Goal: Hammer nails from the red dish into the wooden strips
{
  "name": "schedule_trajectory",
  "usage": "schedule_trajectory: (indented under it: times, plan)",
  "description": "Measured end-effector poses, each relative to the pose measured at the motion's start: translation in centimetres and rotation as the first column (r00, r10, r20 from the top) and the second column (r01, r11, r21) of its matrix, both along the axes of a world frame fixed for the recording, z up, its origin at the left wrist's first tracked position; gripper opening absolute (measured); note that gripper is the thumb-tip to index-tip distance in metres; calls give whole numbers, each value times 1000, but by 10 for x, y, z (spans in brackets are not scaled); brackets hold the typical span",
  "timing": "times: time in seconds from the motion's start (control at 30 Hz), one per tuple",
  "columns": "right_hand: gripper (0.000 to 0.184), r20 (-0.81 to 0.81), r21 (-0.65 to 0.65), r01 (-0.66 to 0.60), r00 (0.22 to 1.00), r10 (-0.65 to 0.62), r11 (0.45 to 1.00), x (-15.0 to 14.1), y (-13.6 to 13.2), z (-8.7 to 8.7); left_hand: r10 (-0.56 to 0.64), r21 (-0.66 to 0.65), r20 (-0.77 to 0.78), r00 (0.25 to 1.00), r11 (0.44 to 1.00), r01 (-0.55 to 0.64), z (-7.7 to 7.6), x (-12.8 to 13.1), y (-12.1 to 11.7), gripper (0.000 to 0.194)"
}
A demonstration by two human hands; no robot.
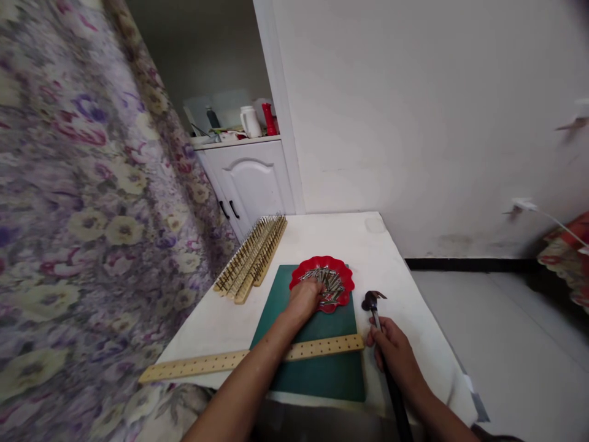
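Observation:
My left hand (305, 296) reaches into a scalloped red bowl (348, 270), its fingers curled together among loose metal nails (332, 283). The fingertips are hidden, so what they grip does not show. Wrapped round the shaft of a claw hammer (370, 301) is my right hand (392, 348), with the hammer's head pointing away from me. A long wooden strip (322, 347) with two rows of small holes lies across a green cutting mat (322, 379), passing under my left forearm. The bowl rests on the far end of this mat.
Wooden strips (253, 261) studded with upright nails lie at the white table's (331, 236) far left. A floral curtain (105, 233) hangs close on the left. Behind are a white cabinet (253, 178) and a wall (391, 123). A small clear lid-like piece (375, 225) lies at the back right.

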State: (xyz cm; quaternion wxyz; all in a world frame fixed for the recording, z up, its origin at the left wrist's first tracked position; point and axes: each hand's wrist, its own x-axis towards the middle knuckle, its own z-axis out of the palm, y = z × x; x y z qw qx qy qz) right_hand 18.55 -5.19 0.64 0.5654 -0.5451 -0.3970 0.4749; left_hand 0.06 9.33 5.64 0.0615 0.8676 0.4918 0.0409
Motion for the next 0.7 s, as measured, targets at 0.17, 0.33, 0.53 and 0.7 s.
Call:
schedule_trajectory:
  times: [0.17, 0.33, 0.53, 0.7]
  plan:
    - [24, -39, 6, -7, 999, 7, 1000, 9, -2, 6, -7, 17, 22, 1000, 1000, 6, 0, 5, 3, 15]
    - [25, -80, 22, -34, 996, 36, 999, 15, -6, 14, -17, 104, 229, 973, 995, -7, 10, -1, -12, 15]
    - [27, -155, 29, -83, 984, 86, 996, 19, -15, 22, 100, -139, 791, 604, 990, 17, 4, 5, -64, 11]
    - [25, -198, 40, -93, 975, 99, 995, 24, -24, 25, 298, -415, 847, 439, 888, 198, -23, 26, -91, 15]
